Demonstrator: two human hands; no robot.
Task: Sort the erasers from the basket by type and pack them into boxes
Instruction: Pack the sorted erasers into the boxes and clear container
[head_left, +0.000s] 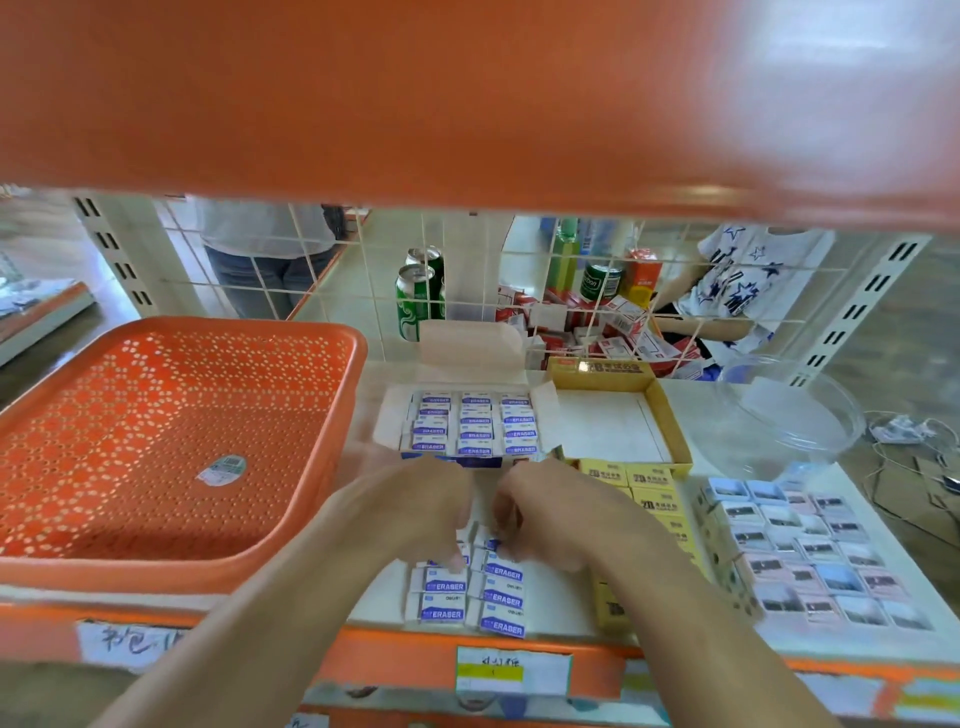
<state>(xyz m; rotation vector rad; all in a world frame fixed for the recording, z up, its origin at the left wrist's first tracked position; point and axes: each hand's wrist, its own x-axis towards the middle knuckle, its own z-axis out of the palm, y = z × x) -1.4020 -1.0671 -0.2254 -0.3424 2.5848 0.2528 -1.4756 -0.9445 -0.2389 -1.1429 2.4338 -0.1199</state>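
Observation:
Blue-and-white erasers lie in two short rows on the shelf near its front edge. My left hand and my right hand hover together over the far end of these rows, fingers curled down onto the erasers; the picture is blurred, so the exact grip is unclear. Behind them an open white box holds several of the same blue erasers. The orange basket stands on the left, with only a sticker inside. Yellow erasers and pink and blue picture erasers lie on the right.
An empty yellow-rimmed box sits behind the yellow erasers. A clear plastic bowl stands at the back right. A wire grid closes the shelf's back; cans, red boxes and people are beyond it. An orange shelf hangs overhead.

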